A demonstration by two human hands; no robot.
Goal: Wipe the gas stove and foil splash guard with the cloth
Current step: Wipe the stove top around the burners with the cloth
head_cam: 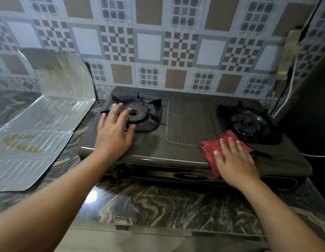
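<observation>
A dark two-burner gas stove [185, 124] stands on the marble counter against the tiled wall. My left hand [114, 131] lies flat with fingers spread on the stove top, its fingertips at the left burner's pan support [139, 113]. My right hand [234, 160] presses flat on a red cloth [210, 150] at the stove's front edge, just in front of the right burner [249, 124]. The foil splash guard [39, 124] lies unfolded on the counter left of the stove, one panel leaning up against the wall, with yellowish grease stains on it.
The marble counter [158, 206] runs in front of the stove. A black control knob [119, 172] sits on the stove's front panel. A dark appliance [311, 99] stands at the right, with a white cable [292, 84] hanging beside it.
</observation>
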